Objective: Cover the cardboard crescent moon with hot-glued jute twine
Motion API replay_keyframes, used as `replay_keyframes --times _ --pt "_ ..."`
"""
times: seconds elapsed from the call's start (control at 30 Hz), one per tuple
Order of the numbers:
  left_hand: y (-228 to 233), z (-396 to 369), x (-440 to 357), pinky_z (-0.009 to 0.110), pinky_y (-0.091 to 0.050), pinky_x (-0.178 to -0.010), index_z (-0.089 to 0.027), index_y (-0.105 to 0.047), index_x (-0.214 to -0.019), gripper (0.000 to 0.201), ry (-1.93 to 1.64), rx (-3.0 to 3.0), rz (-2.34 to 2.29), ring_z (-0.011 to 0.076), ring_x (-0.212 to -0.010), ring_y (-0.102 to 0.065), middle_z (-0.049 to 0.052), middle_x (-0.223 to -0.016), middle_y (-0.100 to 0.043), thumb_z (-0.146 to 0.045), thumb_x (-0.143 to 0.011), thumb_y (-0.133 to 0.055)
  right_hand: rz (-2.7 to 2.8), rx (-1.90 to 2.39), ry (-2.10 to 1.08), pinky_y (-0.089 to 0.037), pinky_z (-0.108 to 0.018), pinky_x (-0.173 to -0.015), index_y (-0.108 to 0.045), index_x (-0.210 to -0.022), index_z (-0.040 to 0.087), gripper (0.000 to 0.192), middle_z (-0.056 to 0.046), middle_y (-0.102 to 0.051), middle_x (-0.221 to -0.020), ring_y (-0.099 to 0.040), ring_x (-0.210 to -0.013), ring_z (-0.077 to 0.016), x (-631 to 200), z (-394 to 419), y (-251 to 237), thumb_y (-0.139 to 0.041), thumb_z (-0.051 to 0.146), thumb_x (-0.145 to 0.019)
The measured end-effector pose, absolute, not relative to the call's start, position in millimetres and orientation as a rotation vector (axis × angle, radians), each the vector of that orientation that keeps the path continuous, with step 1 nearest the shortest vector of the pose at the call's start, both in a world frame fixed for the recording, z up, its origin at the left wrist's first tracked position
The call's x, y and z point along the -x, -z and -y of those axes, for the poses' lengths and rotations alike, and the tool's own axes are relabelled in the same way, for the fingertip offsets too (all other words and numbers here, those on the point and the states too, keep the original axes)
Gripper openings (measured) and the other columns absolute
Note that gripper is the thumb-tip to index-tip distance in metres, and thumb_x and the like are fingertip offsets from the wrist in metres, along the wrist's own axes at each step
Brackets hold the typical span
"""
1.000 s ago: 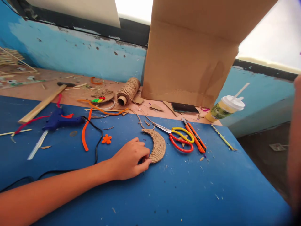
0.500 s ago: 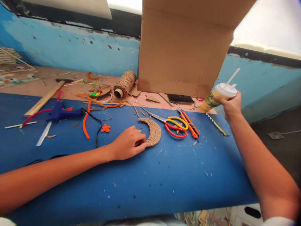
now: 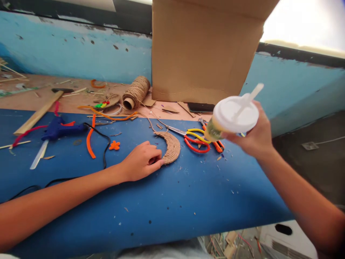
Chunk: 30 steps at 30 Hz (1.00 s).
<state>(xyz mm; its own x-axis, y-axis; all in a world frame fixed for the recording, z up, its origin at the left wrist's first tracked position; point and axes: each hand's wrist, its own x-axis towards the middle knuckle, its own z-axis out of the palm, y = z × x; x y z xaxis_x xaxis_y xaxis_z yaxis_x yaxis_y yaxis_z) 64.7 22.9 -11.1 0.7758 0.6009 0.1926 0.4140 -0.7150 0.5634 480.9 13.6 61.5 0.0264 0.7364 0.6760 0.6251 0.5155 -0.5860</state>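
My right hand point(image 3: 260, 135) is wrapped round a drink cup point(image 3: 212, 130) with a white lid and a straw, held tilted above the table. A crescent covered in coiled twine point(image 3: 174, 148) lies flat on the blue tabletop point(image 3: 183, 212). My left hand point(image 3: 142, 160) rests beside it with curled fingers, the thumb and fingertips closed at the crescent's inner lower edge. From the crescent's upper end a strand runs back towards a twine roll point(image 3: 137, 90). Scissors point(image 3: 198, 138) with yellow and red handles lie right of the crescent, and the cup partly covers an orange utility knife point(image 3: 218, 145).
On the left are a blue glue gun point(image 3: 60, 127) with a black cord, a hammer point(image 3: 40, 111), orange strips point(image 3: 91, 138) and an orange flower point(image 3: 114, 145). A large cardboard sheet point(image 3: 205, 54) stands at the back, with a dark phone point(image 3: 201, 107) at its foot.
My right hand has lifted the cup from the table's back right and brought it nearer and leftward. My left hand stays at the crescent. The view has shifted slightly.
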Motion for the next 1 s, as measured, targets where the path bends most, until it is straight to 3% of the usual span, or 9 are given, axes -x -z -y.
replay_keyframes --times 0.13,0.3,0.43,0.53,0.63,1.0 --pt "11 -23 -64 0.038 -0.037 -0.084 -0.022 -0.06 -0.083 0.034 -0.528 -2.468 -0.736 0.0178 -0.068 -0.053 -0.004 -0.071 -0.061 -0.033 -0.115 -0.061 1.916 0.997 -0.279 -0.067 -0.052 -0.127 -0.06 -0.175 0.036 0.114 -0.012 -0.078 -0.162 -0.082 -0.141 -0.0388 -423 50 -56 -0.106 0.041 -0.072" --pt "10 -23 -63 0.038 -0.035 -0.081 -0.022 -0.06 -0.082 0.036 -0.555 -2.475 -0.715 0.0178 -0.067 -0.054 -0.004 -0.071 -0.063 -0.033 -0.116 -0.06 2.107 0.799 -0.404 -0.071 -0.048 -0.122 -0.051 -0.182 0.031 0.128 -0.016 -0.079 -0.16 -0.085 -0.139 -0.0402 -393 79 -58 -0.113 0.055 -0.072" --pt "11 -22 -63 0.04 -0.034 -0.08 -0.022 -0.059 -0.082 0.036 -0.557 -2.478 -0.727 0.0179 -0.066 -0.052 -0.003 -0.07 -0.062 -0.034 -0.116 -0.06 2.159 0.675 -0.473 -0.071 -0.049 -0.122 -0.047 -0.183 0.025 0.122 -0.02 -0.079 -0.159 -0.086 -0.135 -0.0378 -386 83 -52 -0.108 0.061 -0.084" --pt "10 -22 -64 0.041 -0.034 -0.079 -0.023 -0.056 -0.081 0.039 -0.538 -2.473 -0.749 0.0183 -0.066 -0.05 -0.003 -0.071 -0.062 -0.036 -0.117 -0.059 2.087 0.669 -0.549 -0.07 -0.046 -0.124 -0.049 -0.183 0.027 0.113 -0.015 -0.079 -0.158 -0.086 -0.134 -0.0344 -380 85 -46 -0.107 0.049 -0.089" --pt "8 -23 -63 0.041 -0.035 -0.08 -0.022 -0.06 -0.082 0.038 -0.506 -2.46 -0.757 0.0182 -0.067 -0.051 -0.001 -0.073 -0.065 -0.038 -0.117 -0.059 2.006 0.65 -0.601 -0.07 -0.047 -0.123 -0.051 -0.184 0.032 0.111 -0.011 -0.08 -0.157 -0.085 -0.134 -0.0344 -375 84 -43 -0.108 0.041 -0.088" --pt "6 -24 -63 0.041 -0.035 -0.082 -0.023 -0.063 -0.082 0.041 -0.472 -2.425 -0.764 0.0179 -0.067 -0.052 -0.001 -0.073 -0.065 -0.043 -0.116 -0.056 1.955 0.606 -0.637 -0.072 -0.056 -0.122 -0.055 -0.179 0.035 0.119 -0.015 -0.082 -0.159 -0.085 -0.138 -0.0405 -370 76 -41 -0.116 0.045 -0.078"
